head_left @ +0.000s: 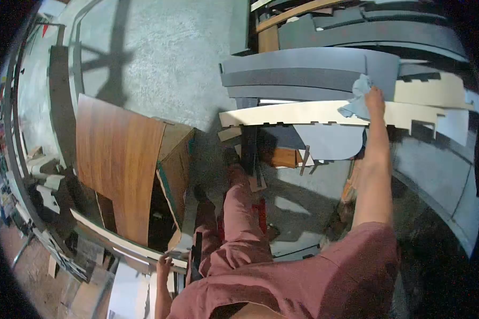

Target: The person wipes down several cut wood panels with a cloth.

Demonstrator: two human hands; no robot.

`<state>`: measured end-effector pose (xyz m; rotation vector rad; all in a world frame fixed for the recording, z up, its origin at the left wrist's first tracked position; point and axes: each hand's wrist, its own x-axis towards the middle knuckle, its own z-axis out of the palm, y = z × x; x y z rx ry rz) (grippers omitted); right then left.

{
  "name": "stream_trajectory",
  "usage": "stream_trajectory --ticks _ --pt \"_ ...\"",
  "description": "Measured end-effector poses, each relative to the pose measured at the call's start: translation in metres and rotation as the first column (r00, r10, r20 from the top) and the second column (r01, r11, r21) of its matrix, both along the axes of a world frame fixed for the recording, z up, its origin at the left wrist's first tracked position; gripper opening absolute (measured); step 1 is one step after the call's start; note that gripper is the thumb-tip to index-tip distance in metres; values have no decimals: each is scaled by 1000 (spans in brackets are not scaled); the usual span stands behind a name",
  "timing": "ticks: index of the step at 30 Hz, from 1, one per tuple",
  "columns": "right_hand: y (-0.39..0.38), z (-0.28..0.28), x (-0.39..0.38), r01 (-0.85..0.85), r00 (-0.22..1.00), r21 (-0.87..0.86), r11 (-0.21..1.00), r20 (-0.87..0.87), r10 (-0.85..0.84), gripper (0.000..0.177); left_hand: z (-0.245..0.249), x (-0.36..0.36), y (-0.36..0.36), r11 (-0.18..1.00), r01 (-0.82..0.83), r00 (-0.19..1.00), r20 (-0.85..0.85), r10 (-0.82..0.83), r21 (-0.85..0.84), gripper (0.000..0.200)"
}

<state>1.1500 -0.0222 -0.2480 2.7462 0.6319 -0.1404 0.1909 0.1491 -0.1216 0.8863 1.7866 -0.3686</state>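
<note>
My right hand (375, 99) is closed around a crumpled light-blue cloth (361, 95), with the arm stretched out to the right. The cloth rests against a long cream strip (298, 112) with small notches along its lower edge. Just behind that strip lie grey panels (298, 66) with curved edges. Low in the view, my left hand (165, 262) has its fingers bent around the end of a long, narrow, cream-edged strip (125, 242), which slants up to the left.
A wood-grain panel (120, 165) leans on a brown box (178, 154) left of my legs. More dark-grey pieces (372, 34) are stacked at the upper right. Wood scraps (282, 157) lie below the cream strip. A metal rail (53, 244) runs along the left.
</note>
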Motion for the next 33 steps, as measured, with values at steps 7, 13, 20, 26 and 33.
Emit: stream_trajectory --ticks 7,13,20,26,33 --pt "7 1 12 -75 993 -191 979 -104 56 37 13 -10 -2 999 45 991 -128 -43 14 32" --pt "12 3 8 -106 992 20 994 -72 108 38 16 28 14 983 -183 981 -60 183 14 31" --pt "44 60 -30 -50 935 95 994 -345 80 39 6 35 26 978 198 979 -49 -196 58 35" --pt "83 91 -116 190 934 572 798 -356 33 59 -16 109 40 974 164 961 197 -193 153 36" --pt "157 119 -233 -19 977 812 583 -110 185 51 28 205 56 859 326 836 304 -457 395 35"
